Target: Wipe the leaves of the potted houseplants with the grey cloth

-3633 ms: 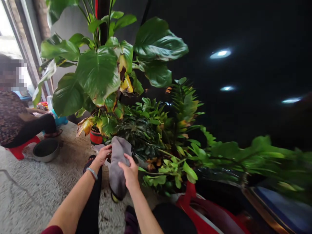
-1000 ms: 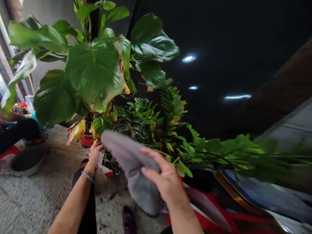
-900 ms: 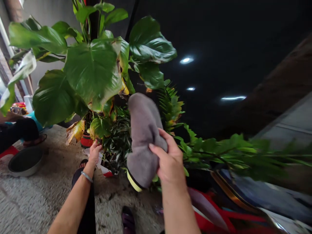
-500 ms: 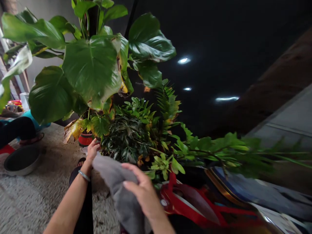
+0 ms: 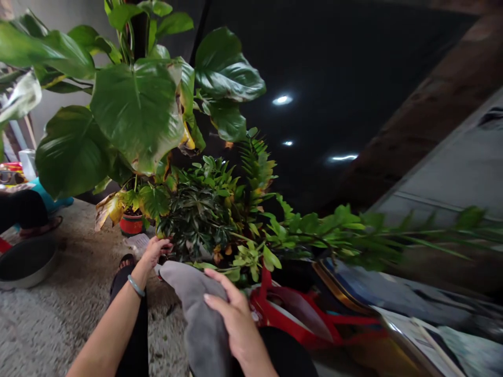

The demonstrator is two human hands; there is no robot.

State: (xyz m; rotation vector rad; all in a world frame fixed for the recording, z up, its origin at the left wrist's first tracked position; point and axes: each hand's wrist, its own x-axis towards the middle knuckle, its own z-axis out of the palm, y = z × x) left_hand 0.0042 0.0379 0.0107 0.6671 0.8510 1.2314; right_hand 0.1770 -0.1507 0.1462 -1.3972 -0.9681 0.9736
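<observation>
My right hand (image 5: 239, 319) grips a soft grey cloth (image 5: 200, 309) between thumb and fingers, and its folds hang down toward the bottom edge. My left hand (image 5: 154, 251), with a pale bangle on the wrist, reaches past the cloth's upper corner. Its fingers are partly stretched toward the low dark-green plant (image 5: 198, 209); nothing shows in them, though the palm side is hidden. A small pale thing just below that hand is too covered to name. Above stands a tall plant with broad leaves (image 5: 133, 110), some yellowed, near a red pot (image 5: 131, 224).
A red bag (image 5: 291, 319) lies to the right, beside flat papers and boards (image 5: 424, 335). Long leafy stems (image 5: 334, 225) spread over them. On the concrete floor (image 5: 51, 324) at left sits a grey basin (image 5: 27, 264), with another person's leg (image 5: 25, 209) behind it.
The whole view has shifted, so plants and bag appear farther left. My left hand has lowered slightly and its fingers now point right. My right hand still holds the cloth.
</observation>
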